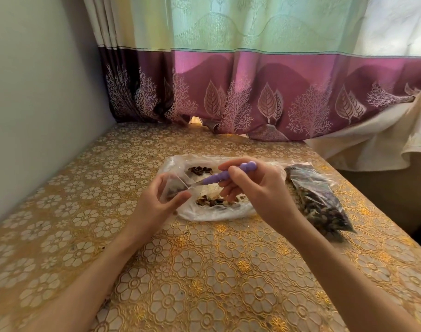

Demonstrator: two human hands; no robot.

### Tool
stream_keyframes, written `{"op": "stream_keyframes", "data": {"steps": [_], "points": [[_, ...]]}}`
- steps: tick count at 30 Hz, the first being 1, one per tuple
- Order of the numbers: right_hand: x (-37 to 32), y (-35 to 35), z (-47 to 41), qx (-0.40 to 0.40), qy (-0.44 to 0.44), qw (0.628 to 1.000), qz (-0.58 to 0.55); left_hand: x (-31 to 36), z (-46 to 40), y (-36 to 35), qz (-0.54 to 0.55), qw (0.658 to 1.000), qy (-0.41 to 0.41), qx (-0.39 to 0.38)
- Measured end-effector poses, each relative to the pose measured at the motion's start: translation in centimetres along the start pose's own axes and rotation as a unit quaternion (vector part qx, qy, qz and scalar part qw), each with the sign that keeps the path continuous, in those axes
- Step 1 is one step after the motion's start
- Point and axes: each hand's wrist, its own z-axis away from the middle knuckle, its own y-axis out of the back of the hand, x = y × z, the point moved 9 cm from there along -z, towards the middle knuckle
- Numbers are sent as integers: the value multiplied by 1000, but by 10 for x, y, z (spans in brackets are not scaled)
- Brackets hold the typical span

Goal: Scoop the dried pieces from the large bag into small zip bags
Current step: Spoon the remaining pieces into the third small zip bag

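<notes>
Left hand [161, 200] pinches one small zip bag [173, 188] by its mouth, fingers curled round it, dark bits already inside. The purple-handled scoop [225, 174], gripped in the right hand [250, 188], tips at that opening: filling is underway, I'd say. Below lies the large bag [204, 212] on the worktop [204, 271], two clusters of dried pieces [214, 202] showing. Far right, one packed bag [324, 202]. Next: empty the scoop cleanly, then reload.
</notes>
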Motion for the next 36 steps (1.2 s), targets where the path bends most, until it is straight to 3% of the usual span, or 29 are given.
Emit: {"op": "stream_keyframes", "data": {"steps": [9, 13, 17, 20, 25, 30, 36], "points": [[2, 9, 1, 15, 6, 999, -29, 8, 2, 5, -9, 999, -37, 32], [15, 40, 8, 121, -20, 985, -119, 5, 1, 7, -47, 998, -31, 30], [39, 83, 26, 273, -58, 944, -175, -4, 1, 3, -109, 994, -22, -4], [59, 96, 37, 296, -102, 942, -118, -4, 3, -5, -192, 980, -52, -28], [77, 106, 47, 285, -125, 950, 1, -7, 6, -11, -272, 960, -34, -51], [60, 113, 53, 309, -66, 934, 165, -14, 3, -10, -337, 940, -32, -48], [38, 96, 42, 272, 13, 885, 378, -15, 0, -11, -357, 932, -44, -49]]}}
